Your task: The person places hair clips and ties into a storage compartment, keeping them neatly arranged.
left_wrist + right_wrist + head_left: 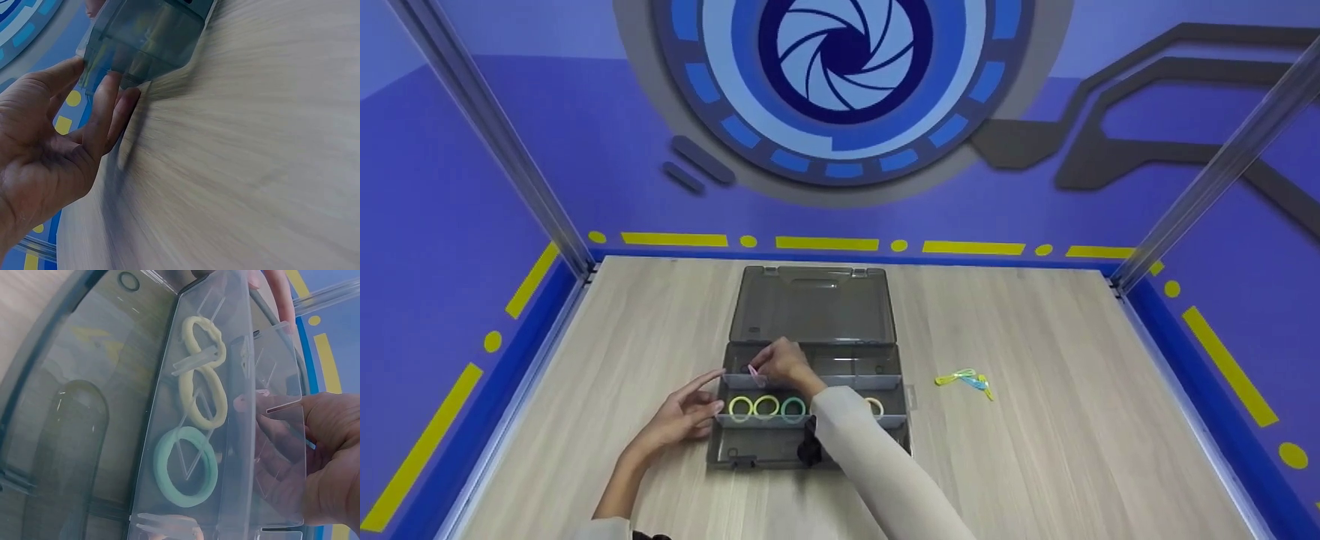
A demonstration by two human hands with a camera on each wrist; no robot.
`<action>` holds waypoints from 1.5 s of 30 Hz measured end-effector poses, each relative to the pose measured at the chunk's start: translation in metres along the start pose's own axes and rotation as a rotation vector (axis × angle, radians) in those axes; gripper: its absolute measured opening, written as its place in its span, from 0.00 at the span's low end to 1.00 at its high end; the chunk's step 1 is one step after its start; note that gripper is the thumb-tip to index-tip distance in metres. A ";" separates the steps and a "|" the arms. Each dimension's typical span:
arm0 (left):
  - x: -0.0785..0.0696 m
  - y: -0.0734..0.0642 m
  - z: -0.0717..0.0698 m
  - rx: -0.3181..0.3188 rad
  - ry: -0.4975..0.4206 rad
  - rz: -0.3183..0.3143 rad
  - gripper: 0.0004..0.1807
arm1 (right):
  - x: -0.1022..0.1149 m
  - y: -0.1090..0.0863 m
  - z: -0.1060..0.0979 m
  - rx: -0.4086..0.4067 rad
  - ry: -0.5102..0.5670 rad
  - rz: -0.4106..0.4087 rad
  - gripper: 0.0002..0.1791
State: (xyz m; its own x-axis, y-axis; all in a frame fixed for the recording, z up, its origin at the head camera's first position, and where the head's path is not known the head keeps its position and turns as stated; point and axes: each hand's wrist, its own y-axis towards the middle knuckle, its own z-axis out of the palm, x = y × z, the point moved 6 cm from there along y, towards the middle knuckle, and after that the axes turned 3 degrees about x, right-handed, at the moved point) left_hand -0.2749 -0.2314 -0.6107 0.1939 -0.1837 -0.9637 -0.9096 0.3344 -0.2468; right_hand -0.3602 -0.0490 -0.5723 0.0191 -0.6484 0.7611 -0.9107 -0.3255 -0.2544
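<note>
A smoky clear plastic organizer box (814,304) lies with its lid folded back. My right hand (781,361) reaches into the rear left compartment and pinches a small pink band (754,371) between thumb and fingers. Seen from the right wrist, that hand (334,461) is partly behind a translucent divider (233,455). In the middle row stand two yellow rings (740,408), a green ring (185,467) and, farther right, a pale orange ring (874,406); my right forearm hides part of the row. My left hand (53,135) touches the box's left side with its fingertips, fingers loosely bent.
To the right of the box, a small bundle of yellow, green and blue bands (964,380) lies on the wooden table (1035,450). Blue printed panels (562,165) and metal posts (502,135) enclose the table's back and sides.
</note>
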 end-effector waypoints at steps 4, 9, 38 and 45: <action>-0.001 0.000 0.003 0.019 0.009 0.031 0.38 | -0.001 -0.002 -0.001 0.005 -0.004 -0.041 0.12; -0.002 0.000 0.003 0.028 0.010 0.034 0.38 | -0.002 -0.002 -0.003 0.038 0.018 -0.086 0.14; -0.002 0.002 0.000 -0.002 0.012 0.012 0.37 | -0.053 -0.032 -0.094 0.142 0.048 -0.224 0.14; 0.000 0.000 0.002 -0.004 -0.018 0.010 0.38 | -0.069 -0.047 -0.128 0.120 0.064 -0.305 0.15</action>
State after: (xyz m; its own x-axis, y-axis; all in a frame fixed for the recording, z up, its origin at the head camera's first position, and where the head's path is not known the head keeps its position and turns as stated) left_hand -0.2739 -0.2298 -0.6106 0.1912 -0.1633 -0.9679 -0.9129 0.3328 -0.2365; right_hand -0.3713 0.0991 -0.5361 0.2538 -0.4650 0.8482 -0.8119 -0.5790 -0.0744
